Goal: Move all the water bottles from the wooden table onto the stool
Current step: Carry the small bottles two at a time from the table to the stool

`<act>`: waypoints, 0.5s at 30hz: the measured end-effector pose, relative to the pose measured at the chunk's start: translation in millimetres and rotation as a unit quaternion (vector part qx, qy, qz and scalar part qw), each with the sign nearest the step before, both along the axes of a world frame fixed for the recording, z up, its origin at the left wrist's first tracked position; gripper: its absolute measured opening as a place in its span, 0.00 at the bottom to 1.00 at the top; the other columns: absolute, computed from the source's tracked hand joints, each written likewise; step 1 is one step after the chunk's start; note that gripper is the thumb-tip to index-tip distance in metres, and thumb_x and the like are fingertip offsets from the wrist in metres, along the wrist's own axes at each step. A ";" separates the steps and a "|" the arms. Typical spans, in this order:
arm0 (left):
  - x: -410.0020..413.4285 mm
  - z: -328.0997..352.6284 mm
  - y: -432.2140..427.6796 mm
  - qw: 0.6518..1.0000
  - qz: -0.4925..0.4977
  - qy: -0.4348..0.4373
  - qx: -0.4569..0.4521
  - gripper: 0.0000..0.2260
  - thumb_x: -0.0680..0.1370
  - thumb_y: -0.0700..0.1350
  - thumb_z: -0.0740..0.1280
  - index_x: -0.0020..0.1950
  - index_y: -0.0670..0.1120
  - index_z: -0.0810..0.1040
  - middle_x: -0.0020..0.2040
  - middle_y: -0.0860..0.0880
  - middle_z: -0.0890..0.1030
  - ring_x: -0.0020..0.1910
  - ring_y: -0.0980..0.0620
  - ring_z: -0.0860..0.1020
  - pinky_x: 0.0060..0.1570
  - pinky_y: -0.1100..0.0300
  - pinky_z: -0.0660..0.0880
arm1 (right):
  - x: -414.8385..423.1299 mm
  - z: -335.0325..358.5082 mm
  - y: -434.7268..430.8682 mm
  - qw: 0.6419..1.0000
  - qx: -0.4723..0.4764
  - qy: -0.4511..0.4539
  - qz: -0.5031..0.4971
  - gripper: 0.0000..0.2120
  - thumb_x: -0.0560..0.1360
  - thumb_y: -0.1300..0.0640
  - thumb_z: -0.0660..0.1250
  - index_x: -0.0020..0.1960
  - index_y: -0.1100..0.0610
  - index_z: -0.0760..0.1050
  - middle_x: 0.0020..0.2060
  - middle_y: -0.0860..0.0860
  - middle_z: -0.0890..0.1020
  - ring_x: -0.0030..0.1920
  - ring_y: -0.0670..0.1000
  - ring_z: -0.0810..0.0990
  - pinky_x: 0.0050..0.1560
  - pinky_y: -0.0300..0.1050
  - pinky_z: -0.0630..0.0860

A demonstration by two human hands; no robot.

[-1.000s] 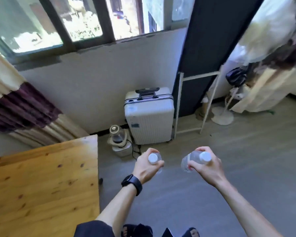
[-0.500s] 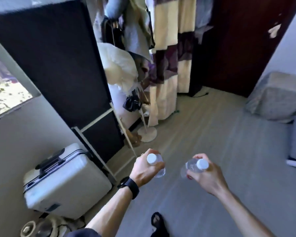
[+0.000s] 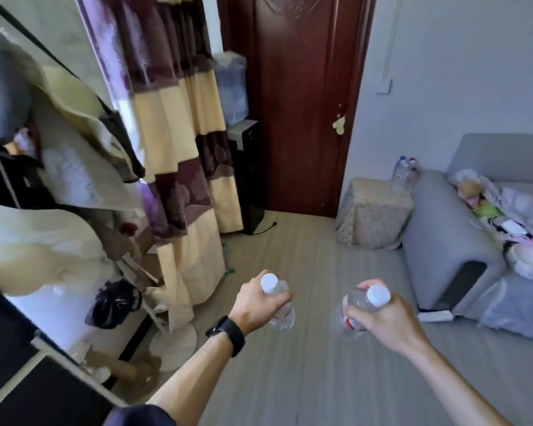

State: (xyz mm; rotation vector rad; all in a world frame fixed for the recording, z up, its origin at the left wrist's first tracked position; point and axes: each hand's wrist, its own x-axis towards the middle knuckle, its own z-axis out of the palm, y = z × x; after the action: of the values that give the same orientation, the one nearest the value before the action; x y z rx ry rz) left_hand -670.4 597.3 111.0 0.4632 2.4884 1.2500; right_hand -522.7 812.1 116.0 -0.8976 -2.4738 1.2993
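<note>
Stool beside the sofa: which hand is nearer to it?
Right. The right hand, holding one bottle, is short of the stool, nearly in line with it; the left hand, holding the other bottle, is farther to the left.

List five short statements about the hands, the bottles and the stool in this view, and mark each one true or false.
1. Each hand grips a water bottle. True: the left hand grips the left bottle and the right hand grips the right bottle.
2. Nothing stands on the cloth-covered stool. False: two bottles already stand at its far corner.
3. The black watch is on the right wrist. False: it is on the left wrist.
4. The stool stands beside the arm of the grey sofa. True.
5. The held bottles have red caps. False: both caps are white.
</note>
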 end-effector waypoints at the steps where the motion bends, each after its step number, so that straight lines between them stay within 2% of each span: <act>1: -20.7 5.5 19.0 1.000 -0.013 0.007 -0.002 0.15 0.66 0.58 0.70 0.45 0.51 0.75 0.42 0.53 0.83 0.44 0.49 0.81 0.48 0.52 0.80 | -11.9 5.6 16.0 1.000 -0.002 0.006 -0.013 0.15 0.64 0.53 0.79 0.46 0.49 0.76 0.26 0.40 0.81 0.29 0.37 0.76 0.35 0.34 0.74; 4: -72.4 20.8 78.7 0.998 -0.053 0.033 -0.017 0.14 0.69 0.57 0.72 0.46 0.50 0.76 0.42 0.53 0.83 0.45 0.50 0.80 0.47 0.53 0.79 | -43.2 20.4 65.0 0.998 0.012 0.014 -0.055 0.18 0.62 0.47 0.80 0.46 0.46 0.76 0.32 0.41 0.83 0.36 0.41 0.80 0.40 0.39 0.76; 6: -102.7 28.2 119.0 0.996 -0.072 0.042 -0.018 0.15 0.69 0.57 0.72 0.49 0.50 0.77 0.44 0.53 0.83 0.46 0.50 0.81 0.47 0.55 0.79 | -62.7 29.0 98.2 0.996 0.027 0.016 -0.078 0.18 0.62 0.46 0.80 0.47 0.45 0.76 0.37 0.39 0.83 0.42 0.44 0.81 0.41 0.40 0.73; 9: -142.8 29.7 179.3 0.996 -0.087 0.035 -0.008 0.15 0.68 0.58 0.72 0.48 0.51 0.79 0.44 0.54 0.84 0.46 0.53 0.82 0.47 0.57 0.80 | -89.5 33.9 152.4 0.994 0.042 0.018 -0.102 0.19 0.62 0.45 0.79 0.49 0.47 0.77 0.40 0.40 0.84 0.45 0.45 0.81 0.42 0.40 0.72; 15: -209.7 22.8 302.9 0.993 -0.112 0.041 -0.017 0.18 0.63 0.61 0.69 0.47 0.52 0.81 0.43 0.55 0.85 0.45 0.55 0.83 0.51 0.51 0.81 | -147.1 17.7 275.4 0.990 0.030 0.030 -0.136 0.26 0.54 0.34 0.71 0.47 0.47 0.79 0.39 0.41 0.85 0.45 0.45 0.83 0.49 0.45 0.79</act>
State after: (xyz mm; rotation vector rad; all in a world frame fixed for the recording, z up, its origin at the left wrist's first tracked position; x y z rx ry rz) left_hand -880.0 900.1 133.8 0.7759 2.4386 1.1186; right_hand -669.7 1087.5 133.7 -1.1187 -2.2361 1.1371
